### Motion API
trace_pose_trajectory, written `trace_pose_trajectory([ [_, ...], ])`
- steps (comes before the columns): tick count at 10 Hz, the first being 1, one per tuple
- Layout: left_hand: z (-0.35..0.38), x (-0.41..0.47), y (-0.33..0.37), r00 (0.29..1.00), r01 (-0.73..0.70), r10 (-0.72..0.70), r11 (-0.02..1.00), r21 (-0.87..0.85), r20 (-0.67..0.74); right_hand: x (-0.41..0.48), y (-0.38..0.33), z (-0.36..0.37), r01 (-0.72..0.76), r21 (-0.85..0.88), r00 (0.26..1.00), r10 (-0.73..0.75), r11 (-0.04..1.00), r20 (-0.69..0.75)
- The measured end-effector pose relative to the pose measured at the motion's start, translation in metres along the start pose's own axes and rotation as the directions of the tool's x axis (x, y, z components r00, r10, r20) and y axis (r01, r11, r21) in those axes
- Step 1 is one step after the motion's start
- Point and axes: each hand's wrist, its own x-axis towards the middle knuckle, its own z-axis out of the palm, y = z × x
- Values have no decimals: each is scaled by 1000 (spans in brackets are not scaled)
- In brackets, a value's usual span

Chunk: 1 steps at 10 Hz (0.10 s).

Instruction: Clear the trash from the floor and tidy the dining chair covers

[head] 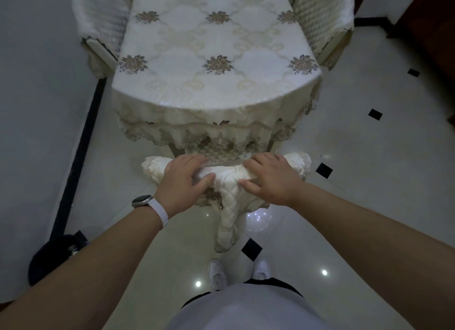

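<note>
A cream quilted chair cover [227, 181] drapes over the top of the near dining chair's backrest, right in front of me. My left hand [183, 181] grips the cover left of the middle, fingers over the top and thumb on the near face. My right hand [268, 179] grips it right of the middle in the same way. A long flap of the cover [227, 228] hangs down between my hands toward the floor. The chair's seat is hidden under the table.
The dining table [216, 46] with a floral cream tablecloth stands beyond the chair. Covered chairs flank it at the left [101, 21] and right [322, 21]. A dark round object [53, 258] sits on the floor near the left wall. Glossy tiled floor [369, 157] spreads to the right.
</note>
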Motion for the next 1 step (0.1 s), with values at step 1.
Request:
trace_pose_trajectory([
  [1, -23, -4, 4, 996, -40, 43, 998, 43, -83, -1, -14, -12, -3, -47, 999, 1, 999, -46],
])
